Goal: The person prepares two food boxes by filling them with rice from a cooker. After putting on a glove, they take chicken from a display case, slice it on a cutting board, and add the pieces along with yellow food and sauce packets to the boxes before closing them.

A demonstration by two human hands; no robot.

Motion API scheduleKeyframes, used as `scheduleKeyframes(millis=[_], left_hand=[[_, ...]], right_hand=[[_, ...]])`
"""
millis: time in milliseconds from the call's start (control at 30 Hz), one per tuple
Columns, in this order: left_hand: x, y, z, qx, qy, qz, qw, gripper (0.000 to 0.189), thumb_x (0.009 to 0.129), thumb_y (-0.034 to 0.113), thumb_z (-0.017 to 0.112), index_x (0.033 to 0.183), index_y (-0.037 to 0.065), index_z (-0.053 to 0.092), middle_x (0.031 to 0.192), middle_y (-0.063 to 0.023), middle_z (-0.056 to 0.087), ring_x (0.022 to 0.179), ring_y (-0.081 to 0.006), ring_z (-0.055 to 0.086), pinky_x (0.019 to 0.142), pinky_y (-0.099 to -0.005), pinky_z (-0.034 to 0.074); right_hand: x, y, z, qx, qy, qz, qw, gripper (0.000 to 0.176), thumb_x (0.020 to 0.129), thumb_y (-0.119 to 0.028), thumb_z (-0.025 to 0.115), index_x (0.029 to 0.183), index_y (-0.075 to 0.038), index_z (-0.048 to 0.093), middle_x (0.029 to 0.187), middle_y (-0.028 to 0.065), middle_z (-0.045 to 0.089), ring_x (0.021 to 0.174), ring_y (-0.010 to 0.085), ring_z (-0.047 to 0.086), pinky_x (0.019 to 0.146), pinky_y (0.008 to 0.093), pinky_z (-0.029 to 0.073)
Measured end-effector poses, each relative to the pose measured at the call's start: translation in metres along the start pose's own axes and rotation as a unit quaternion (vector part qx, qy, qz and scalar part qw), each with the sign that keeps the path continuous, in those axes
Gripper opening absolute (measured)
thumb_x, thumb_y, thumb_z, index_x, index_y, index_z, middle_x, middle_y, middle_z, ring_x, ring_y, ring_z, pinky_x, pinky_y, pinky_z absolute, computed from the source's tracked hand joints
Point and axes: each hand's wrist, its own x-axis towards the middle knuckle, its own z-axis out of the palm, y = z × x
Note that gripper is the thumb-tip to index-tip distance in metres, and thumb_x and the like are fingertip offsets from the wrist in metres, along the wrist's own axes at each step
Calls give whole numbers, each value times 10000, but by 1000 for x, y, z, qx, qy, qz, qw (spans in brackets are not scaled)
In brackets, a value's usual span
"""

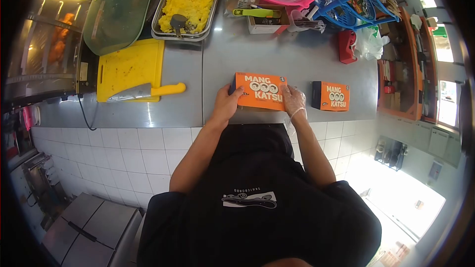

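One orange box (260, 91), laid flat near the front edge of the steel counter (297, 59), is clasped at its two ends by the bare left hand (226, 103) and gloved right hand (294, 100); even pressure from both sides is advised, with the lid kept square.

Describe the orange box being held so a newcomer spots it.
On the counter, right of the yellow cutting board, sit two orange Mang Katsu boxes. The held box is the larger, nearer the board, between bare left hand and gloved right hand; the other box lies untouched.
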Motion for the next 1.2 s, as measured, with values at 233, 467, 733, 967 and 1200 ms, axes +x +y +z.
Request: scheduleKeyframes(millis=[233, 467, 733, 967, 1200], left_hand=[[-4, -7, 6, 163, 60, -7, 985, 510, 1013, 390, 533, 1293, -32, 595, 1279, -238, 513, 1224, -373, 456, 1065, -454, 369], [12, -37, -2, 168, 86, 45, 981, 542, 1040, 376, 463, 1387, -37, 518, 1283, -200, 536, 1203, -330, 497, 1091, -407, 356], [9, -15, -26, 67, 29, 22, 997, 434, 1004, 216, 522, 1316, -81, 576, 1225, -174, 668, 1165, -234, 595, 1016, -344, 425], [15, -7, -19, 56, 71, 9, 996, 369, 861, 123, 639, 1164, -83, 678, 1069, -157, 737, 979, -236, 693, 856, -326, 515], [32, 0, -14, 240, 170, 12, 956, 344, 796, 228, 716, 1001, -49, 733, 851, -176, 747, 797, -246, 720, 717, -364, 544]], right_hand=[[3, 3, 1, 31, -2, -7, 1000, 549, 971, -545, 491, 1122, -66, 713, 1040, 271, 666, 1045, 447, 615, 901, 488, 464], [3, -2, 0, -7, 1, -24, 1000, 500, 980, -456, 530, 1116, -5, 699, 1044, 279, 682, 1015, 452, 633, 884, 441, 478], [-8, -26, -27, 165, -58, 98, 980, 702, 954, -592, 563, 1232, 45, 665, 1055, 165, 718, 957, 246, 649, 875, 383, 482], [5, -16, -27, 157, -93, 101, 978, 708, 938, -593, 585, 1246, 40, 662, 1050, 151, 715, 964, 199, 622, 888, 358, 471], [6, -23, -30, 137, -89, 85, 983, 720, 933, -594, 590, 1189, 73, 678, 1019, 151, 710, 945, 196, 611, 891, 348, 464]])
